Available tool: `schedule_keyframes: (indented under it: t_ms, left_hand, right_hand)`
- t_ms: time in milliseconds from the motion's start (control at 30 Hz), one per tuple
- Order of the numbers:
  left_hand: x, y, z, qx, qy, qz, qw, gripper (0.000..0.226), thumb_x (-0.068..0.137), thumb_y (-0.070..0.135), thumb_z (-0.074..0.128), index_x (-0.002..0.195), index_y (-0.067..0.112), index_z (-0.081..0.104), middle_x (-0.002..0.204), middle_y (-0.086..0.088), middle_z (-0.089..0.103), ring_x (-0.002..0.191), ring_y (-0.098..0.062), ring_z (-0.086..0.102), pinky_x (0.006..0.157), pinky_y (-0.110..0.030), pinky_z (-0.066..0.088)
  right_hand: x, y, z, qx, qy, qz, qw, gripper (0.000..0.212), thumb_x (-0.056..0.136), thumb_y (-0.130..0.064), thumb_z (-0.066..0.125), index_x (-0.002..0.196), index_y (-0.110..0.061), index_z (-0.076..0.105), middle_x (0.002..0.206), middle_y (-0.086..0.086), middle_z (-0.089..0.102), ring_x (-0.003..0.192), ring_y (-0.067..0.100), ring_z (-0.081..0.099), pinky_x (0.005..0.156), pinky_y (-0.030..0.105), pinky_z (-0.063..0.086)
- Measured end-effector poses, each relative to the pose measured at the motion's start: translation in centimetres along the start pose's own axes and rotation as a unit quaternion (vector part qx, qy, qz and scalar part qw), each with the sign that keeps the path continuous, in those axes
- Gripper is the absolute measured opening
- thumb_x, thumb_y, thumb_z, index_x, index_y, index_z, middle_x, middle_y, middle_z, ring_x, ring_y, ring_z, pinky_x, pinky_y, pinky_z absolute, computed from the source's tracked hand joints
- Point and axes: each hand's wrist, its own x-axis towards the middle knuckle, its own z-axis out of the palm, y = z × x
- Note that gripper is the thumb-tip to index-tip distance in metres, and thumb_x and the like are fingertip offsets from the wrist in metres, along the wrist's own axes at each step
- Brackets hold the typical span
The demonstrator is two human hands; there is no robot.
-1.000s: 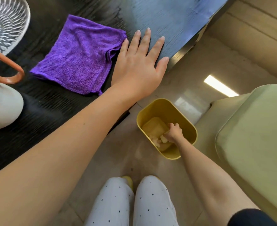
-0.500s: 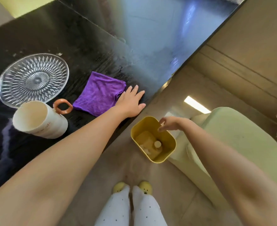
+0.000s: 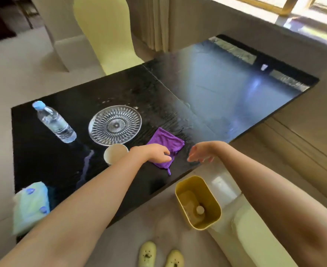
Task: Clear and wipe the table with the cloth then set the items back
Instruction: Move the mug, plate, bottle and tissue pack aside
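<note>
Left hand (image 3: pixel 155 154) reaches out low, fingers curled down onto the near edge of the purple cloth (image 3: pixel 165 146) lying flat on the black table (image 3: pixel 62 160). Right hand (image 3: pixel 202 154) hovers just right of it, fingers loosely spread, empty. Cup (image 3: pixel 114 153) sits tight against the left wrist, glass plate (image 3: pixel 115 125) beyond, water bottle (image 3: pixel 53 122) far left. Yellow bin (image 3: pixel 199 204) stands on the floor below the right hand.

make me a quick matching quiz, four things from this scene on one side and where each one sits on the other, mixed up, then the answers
Things:
1. water bottle
2. glass plate
3. purple cloth
4. yellow bin

Places:
A. on the floor by the table edge
B. under the left hand
C. far left of the table, lying tilted
D. between bottle and cloth

Pairs: 1-C, 2-D, 3-B, 4-A
</note>
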Motion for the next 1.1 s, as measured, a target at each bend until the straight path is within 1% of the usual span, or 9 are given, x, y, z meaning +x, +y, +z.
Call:
schedule_keyframes:
  t_ms: [133,267,333,500,633,833,933,1000,1100]
  left_hand:
    - [-4.4,-4.1,0.4,-0.065,0.034,-0.054,0.996,0.049,0.097,0.038,0.043,0.141,0.019,0.044,0.149,-0.002,0.041,0.136,-0.020,0.039,0.112,-0.033,0.031]
    - [-7.4,-8.9,2.3,-0.126,0.070,-0.126,0.981,0.038,0.093,0.033,0.047,0.124,0.014,0.059,0.123,-0.007,0.057,0.113,-0.024,0.053,0.092,-0.027,0.039]
    - [-8.1,-11.2,3.8,-0.169,0.080,-0.171,0.967,0.038,0.090,0.034,0.053,0.120,0.013,0.061,0.121,-0.007,0.059,0.110,-0.024,0.055,0.091,-0.030,0.042]
    - [-7.7,-14.7,6.6,-0.268,0.083,-0.239,0.929,0.065,0.088,0.035,0.059,0.145,0.014,0.034,0.140,-0.007,0.050,0.126,-0.023,0.049,0.099,-0.031,0.041]
    - [-6.3,-16.1,7.7,-0.343,0.119,-0.236,0.901,0.085,0.085,0.032,0.064,0.151,0.019,0.013,0.150,-0.009,0.039,0.134,-0.026,0.042,0.106,-0.036,0.038]
    - [-5.2,-18.0,7.9,-0.441,0.236,-0.185,0.846,0.090,0.075,0.024,0.077,0.148,0.020,0.024,0.153,0.001,0.033,0.136,-0.019,0.039,0.110,-0.033,0.034]
    - [-4.9,-19.1,7.6,-0.471,0.290,-0.140,0.821,0.102,0.064,0.035,0.084,0.145,0.035,0.023,0.151,0.003,0.030,0.139,-0.018,0.033,0.114,-0.034,0.029]
    - [-4.7,-20.0,7.4,-0.495,0.312,-0.127,0.801,0.108,0.053,0.045,0.085,0.139,0.052,0.019,0.148,0.002,0.032,0.136,-0.018,0.035,0.113,-0.043,0.032]
    - [-4.8,-20.9,6.3,-0.520,0.341,-0.104,0.776,0.101,0.058,0.026,0.087,0.137,0.042,0.027,0.135,0.008,0.043,0.125,-0.012,0.042,0.106,-0.035,0.038]
  right_hand:
    - [1.2,-5.7,-0.1,-0.080,0.008,-0.061,0.995,0.046,0.096,-0.036,0.047,0.131,-0.007,0.052,0.115,0.012,0.060,0.104,0.026,0.060,0.081,0.035,0.055]
    - [3.2,-10.9,1.3,-0.158,0.081,-0.141,0.974,0.052,0.092,-0.032,0.052,0.138,-0.009,0.045,0.138,0.015,0.052,0.126,0.033,0.050,0.103,0.038,0.043]
    - [4.7,-12.8,2.4,-0.143,0.093,-0.170,0.971,0.055,0.089,-0.028,0.056,0.139,-0.009,0.041,0.137,0.015,0.053,0.125,0.034,0.050,0.101,0.038,0.042]
    - [8.2,-15.9,4.5,-0.098,0.135,-0.219,0.961,0.033,0.088,-0.021,0.055,0.118,-0.007,0.055,0.127,0.010,0.058,0.117,0.029,0.053,0.095,0.036,0.043]
    - [9.7,-16.4,4.5,-0.050,0.173,-0.216,0.960,0.018,0.087,-0.016,0.056,0.100,-0.007,0.065,0.110,0.008,0.069,0.101,0.027,0.061,0.076,0.030,0.042]
    - [10.2,-16.8,3.1,-0.001,0.134,-0.294,0.946,0.010,0.088,-0.013,0.058,0.078,-0.012,0.061,0.059,-0.020,0.059,0.060,0.011,0.054,0.063,0.025,0.042]
    - [9.9,-17.9,1.8,0.040,0.098,-0.331,0.938,0.013,0.090,-0.008,0.057,0.080,-0.005,0.064,0.066,-0.019,0.064,0.064,0.018,0.061,0.067,0.033,0.054]
    - [9.7,-19.1,0.9,0.018,0.082,-0.356,0.931,0.013,0.092,-0.009,0.055,0.086,-0.004,0.065,0.075,0.001,0.070,0.067,0.022,0.065,0.069,0.034,0.057]
    - [9.8,-20.6,-0.3,-0.002,0.091,-0.376,0.922,0.015,0.092,-0.012,0.057,0.095,-0.004,0.068,0.078,0.009,0.070,0.068,0.022,0.067,0.071,0.034,0.058]
